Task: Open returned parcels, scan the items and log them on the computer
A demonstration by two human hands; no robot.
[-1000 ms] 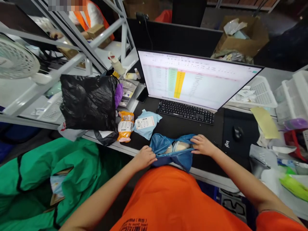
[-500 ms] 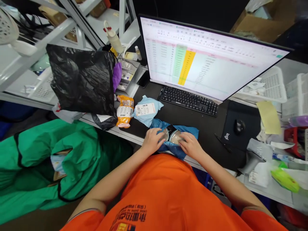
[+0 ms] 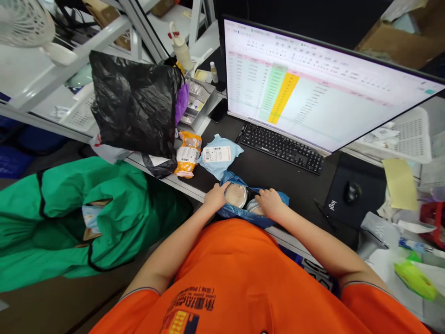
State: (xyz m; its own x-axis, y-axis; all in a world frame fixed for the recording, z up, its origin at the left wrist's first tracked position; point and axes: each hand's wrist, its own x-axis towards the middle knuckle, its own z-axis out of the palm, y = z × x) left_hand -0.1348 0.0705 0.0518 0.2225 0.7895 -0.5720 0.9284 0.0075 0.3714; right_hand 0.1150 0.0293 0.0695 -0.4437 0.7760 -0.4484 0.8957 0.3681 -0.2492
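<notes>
A blue plastic mailer bag [image 3: 233, 212] lies at the near edge of the black desk [image 3: 264, 174], opened to show a round, pale shiny item [image 3: 237, 195] inside. My left hand [image 3: 215, 196] grips the round item at its left side, fingers curled on it. My right hand [image 3: 269, 202] presses on the bag's right part with fingers closed over it. Just beyond lies a light blue parcel [image 3: 218, 156] with a white label, and an orange packet [image 3: 186, 153] beside it.
A wide monitor [image 3: 320, 93] and black keyboard [image 3: 281, 147] stand behind the bag; a mouse [image 3: 351, 191] sits right. A black plastic bag [image 3: 134, 105] is at left, a green sack [image 3: 76, 218] on the floor, white baskets [image 3: 405, 134] and clutter at right.
Both hands drew together from the bag's outer edges onto the round item in its middle. The bag's mouth opened wider, and the view tilted down and shifted.
</notes>
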